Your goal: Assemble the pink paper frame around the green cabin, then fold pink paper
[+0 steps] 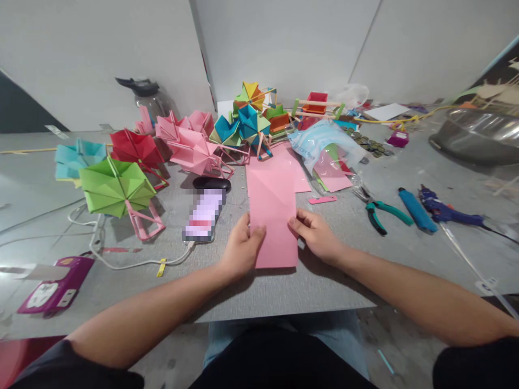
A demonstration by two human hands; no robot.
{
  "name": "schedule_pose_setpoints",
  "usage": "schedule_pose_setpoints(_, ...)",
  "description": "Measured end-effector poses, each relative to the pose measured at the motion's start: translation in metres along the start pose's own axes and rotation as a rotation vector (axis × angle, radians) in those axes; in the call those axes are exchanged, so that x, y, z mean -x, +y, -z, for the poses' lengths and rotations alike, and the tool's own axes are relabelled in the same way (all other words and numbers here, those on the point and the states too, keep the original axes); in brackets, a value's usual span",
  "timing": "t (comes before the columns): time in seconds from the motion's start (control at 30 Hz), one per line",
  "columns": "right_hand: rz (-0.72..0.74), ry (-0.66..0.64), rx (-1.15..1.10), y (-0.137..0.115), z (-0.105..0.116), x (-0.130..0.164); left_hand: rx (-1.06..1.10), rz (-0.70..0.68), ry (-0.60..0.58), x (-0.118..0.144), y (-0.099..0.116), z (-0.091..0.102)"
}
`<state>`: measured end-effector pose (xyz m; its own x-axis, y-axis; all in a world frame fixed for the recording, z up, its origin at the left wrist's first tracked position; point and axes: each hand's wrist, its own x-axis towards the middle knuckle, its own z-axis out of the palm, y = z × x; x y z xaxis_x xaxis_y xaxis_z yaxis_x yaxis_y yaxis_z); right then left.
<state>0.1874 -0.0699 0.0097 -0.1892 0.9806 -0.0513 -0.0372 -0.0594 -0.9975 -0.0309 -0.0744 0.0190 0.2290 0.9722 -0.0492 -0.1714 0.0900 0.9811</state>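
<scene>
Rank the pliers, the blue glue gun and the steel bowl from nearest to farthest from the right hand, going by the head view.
From the right hand:
1. Pliers, green-handled, just to its right.
2. Blue glue gun, farther right, beyond a blue tube.
3. Steel bowl, far right, at the back of the table.

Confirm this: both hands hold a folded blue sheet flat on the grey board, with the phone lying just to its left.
Wrong in one respect: the sheet is pink, not blue. The head view shows the left hand and the right hand each pinching an edge of it on the grey board, with the phone just to its left.
</scene>
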Motion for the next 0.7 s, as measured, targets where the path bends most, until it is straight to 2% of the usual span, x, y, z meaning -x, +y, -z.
schedule_pose_setpoints(0.07, -0.074, 0.019, -0.153, 0.001, 0.002, -0.004, 0.058, 0.046, -0.137, 0.006, 0.002, -0.002)
schedule_pose_setpoints(0.13, -0.123, 0.039, -0.269, 0.002, 0.005, -0.007, 0.095, 0.012, -0.187, 0.009, 0.005, -0.003)
schedule_pose_setpoints(0.27, -0.128, 0.082, -0.354, 0.006, 0.010, -0.009, 0.132, -0.020, -0.169, 0.009, 0.008, -0.003)
schedule_pose_setpoints(0.43, -0.065, 0.131, -0.331, 0.008, 0.010, -0.010, 0.132, -0.023, -0.129, 0.005, 0.008, -0.002)
schedule_pose_setpoints(0.7, 0.089, 0.253, -0.277, 0.007, 0.010, -0.011, -0.089, -0.085, -0.174, 0.010, 0.012, -0.001)
